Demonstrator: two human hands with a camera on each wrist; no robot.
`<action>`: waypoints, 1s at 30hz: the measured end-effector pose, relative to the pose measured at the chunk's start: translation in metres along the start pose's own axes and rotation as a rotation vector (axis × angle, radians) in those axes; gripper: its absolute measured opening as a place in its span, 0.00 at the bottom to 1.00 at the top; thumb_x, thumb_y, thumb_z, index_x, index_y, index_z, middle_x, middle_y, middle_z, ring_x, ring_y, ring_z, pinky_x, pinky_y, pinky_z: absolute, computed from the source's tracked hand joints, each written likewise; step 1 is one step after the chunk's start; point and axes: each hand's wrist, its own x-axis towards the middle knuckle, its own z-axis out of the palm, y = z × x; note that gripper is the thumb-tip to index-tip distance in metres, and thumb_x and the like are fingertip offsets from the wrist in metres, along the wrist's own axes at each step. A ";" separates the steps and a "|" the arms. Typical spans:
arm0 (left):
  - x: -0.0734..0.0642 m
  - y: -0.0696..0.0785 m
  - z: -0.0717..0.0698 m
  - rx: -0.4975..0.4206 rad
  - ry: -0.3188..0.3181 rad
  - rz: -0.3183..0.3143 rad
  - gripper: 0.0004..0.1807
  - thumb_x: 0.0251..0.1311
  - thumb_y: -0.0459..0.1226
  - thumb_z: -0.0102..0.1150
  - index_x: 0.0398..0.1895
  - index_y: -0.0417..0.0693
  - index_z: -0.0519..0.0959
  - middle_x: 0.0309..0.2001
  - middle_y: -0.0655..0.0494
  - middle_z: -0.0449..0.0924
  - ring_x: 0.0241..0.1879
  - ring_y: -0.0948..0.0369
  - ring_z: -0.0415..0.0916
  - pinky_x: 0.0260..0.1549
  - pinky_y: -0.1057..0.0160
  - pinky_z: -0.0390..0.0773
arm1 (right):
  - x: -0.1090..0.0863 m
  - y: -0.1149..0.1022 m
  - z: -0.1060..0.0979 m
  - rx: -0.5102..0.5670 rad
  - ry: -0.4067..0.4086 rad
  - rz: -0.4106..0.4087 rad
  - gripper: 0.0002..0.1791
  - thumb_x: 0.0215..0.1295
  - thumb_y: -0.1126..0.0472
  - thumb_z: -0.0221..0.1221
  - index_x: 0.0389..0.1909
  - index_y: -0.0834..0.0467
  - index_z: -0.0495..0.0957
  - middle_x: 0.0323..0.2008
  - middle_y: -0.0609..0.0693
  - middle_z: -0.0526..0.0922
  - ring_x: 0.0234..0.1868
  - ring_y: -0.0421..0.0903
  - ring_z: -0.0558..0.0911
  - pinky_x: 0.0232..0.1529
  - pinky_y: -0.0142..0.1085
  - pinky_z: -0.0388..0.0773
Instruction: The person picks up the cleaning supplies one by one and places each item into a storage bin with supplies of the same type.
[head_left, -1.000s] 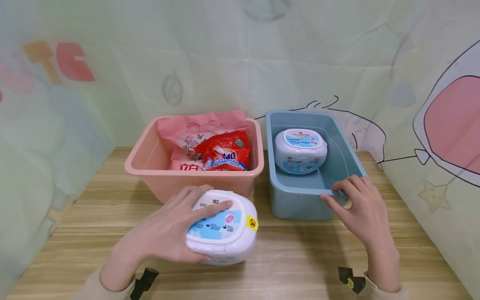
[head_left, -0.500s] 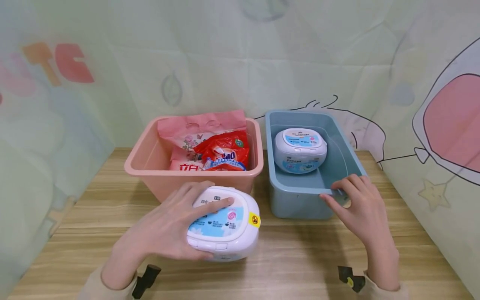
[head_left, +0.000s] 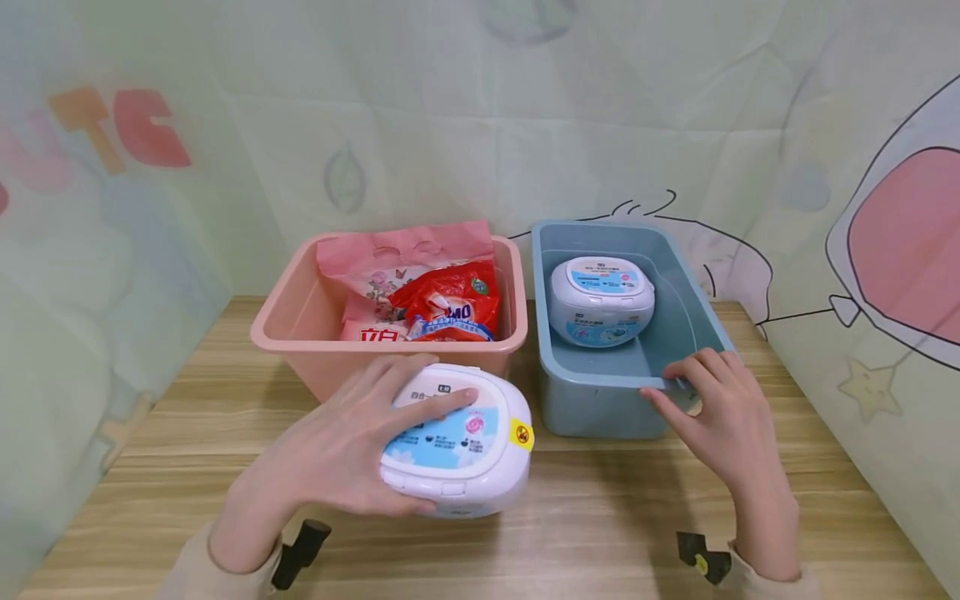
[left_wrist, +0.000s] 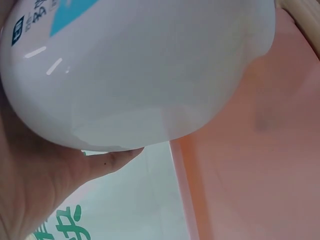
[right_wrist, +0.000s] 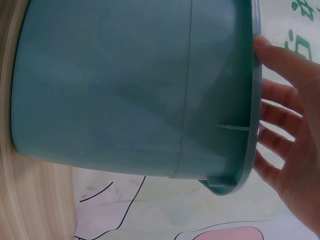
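Observation:
My left hand [head_left: 337, 450] grips a white lidded box of laundry pods [head_left: 450, 458] from its left side, fingers over the far edge and index finger across the lid. The box has a blue and white label and a yellow sticker, and is held tilted in front of the pink bin [head_left: 390, 360]. In the left wrist view, the box's white side [left_wrist: 140, 90] hides much of that hand. With thumb and fingers, my right hand [head_left: 723, 417] pinches the near right corner of the blue bin's rim [head_left: 600, 382]. A second laundry pod box [head_left: 600, 312] sits inside the blue bin.
Inside the pink bin are a red detergent bag [head_left: 450, 304] and a pink flowered bag [head_left: 405, 250]. Both bins stand side by side on a wood-grain table [head_left: 585, 533]. A printed cloth backdrop [head_left: 420, 125] rises behind and beside them.
My left hand has carried the laundry pod box slightly up and to the right. My right hand keeps its place on the blue bin's rim, and both bins have stayed put.

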 end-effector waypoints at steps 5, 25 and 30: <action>0.004 0.001 -0.002 -0.009 0.036 0.049 0.52 0.38 0.71 0.63 0.71 0.76 0.58 0.72 0.57 0.55 0.69 0.56 0.53 0.55 0.50 0.75 | 0.000 -0.001 0.000 0.003 -0.004 -0.003 0.19 0.38 0.58 0.76 0.31 0.60 0.80 0.29 0.52 0.78 0.33 0.47 0.70 0.35 0.39 0.63; 0.022 0.006 -0.016 0.014 0.043 0.071 0.51 0.38 0.70 0.64 0.71 0.77 0.58 0.68 0.55 0.59 0.65 0.57 0.58 0.58 0.48 0.70 | 0.000 0.002 0.000 -0.001 -0.005 -0.005 0.19 0.39 0.58 0.76 0.31 0.60 0.80 0.29 0.51 0.78 0.33 0.46 0.70 0.35 0.38 0.63; 0.027 0.008 -0.020 0.046 0.062 0.077 0.51 0.38 0.70 0.64 0.70 0.77 0.59 0.70 0.54 0.59 0.64 0.55 0.60 0.57 0.49 0.71 | 0.000 0.001 0.000 -0.002 -0.012 0.000 0.19 0.39 0.58 0.76 0.31 0.60 0.80 0.29 0.52 0.77 0.33 0.47 0.70 0.35 0.39 0.64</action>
